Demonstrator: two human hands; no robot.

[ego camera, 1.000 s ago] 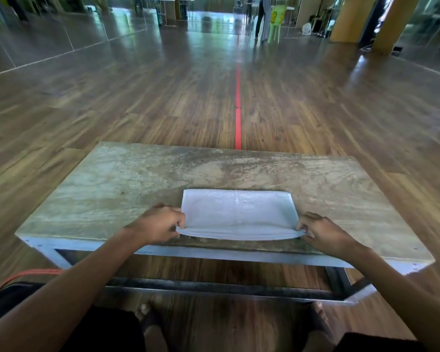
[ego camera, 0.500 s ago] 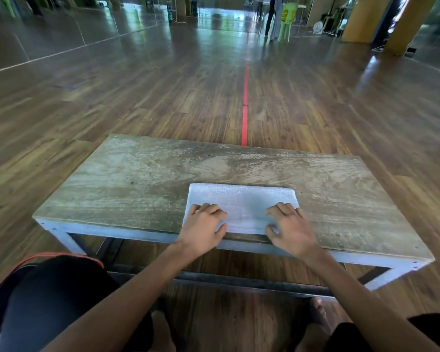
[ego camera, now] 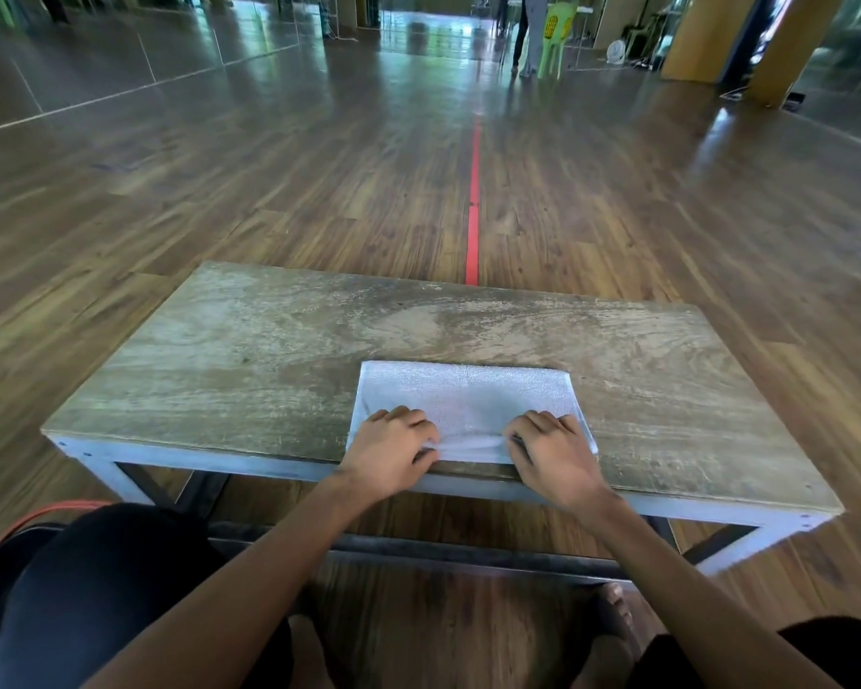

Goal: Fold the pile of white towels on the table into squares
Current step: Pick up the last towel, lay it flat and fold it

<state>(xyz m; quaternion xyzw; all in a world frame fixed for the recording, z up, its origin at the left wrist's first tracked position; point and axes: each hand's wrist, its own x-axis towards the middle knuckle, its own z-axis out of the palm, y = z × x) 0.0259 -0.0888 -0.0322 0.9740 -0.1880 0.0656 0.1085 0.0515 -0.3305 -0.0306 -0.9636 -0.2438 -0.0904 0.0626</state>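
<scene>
One white towel (ego camera: 468,395), folded into a wide rectangle, lies flat at the near middle of a worn wooden table (ego camera: 249,350). My left hand (ego camera: 391,452) sits on the towel's near left corner with its fingers curled, pinching the near edge. My right hand (ego camera: 550,452) does the same at the near right part. The cloth between the two hands is drawn into small taut wrinkles. No other towel is in view.
The table has a white metal frame (ego camera: 279,467), and its near edge runs just under my hands. My knees (ego camera: 95,579) are below it. A red floor line (ego camera: 473,216) runs away across the wooden floor. A person (ego camera: 530,32) stands by a green chair far back.
My hands moved from the towel's two ends inward onto its near edge. Their fingers, flat half a second ago, now curl and pinch the cloth, wrinkling it between them.
</scene>
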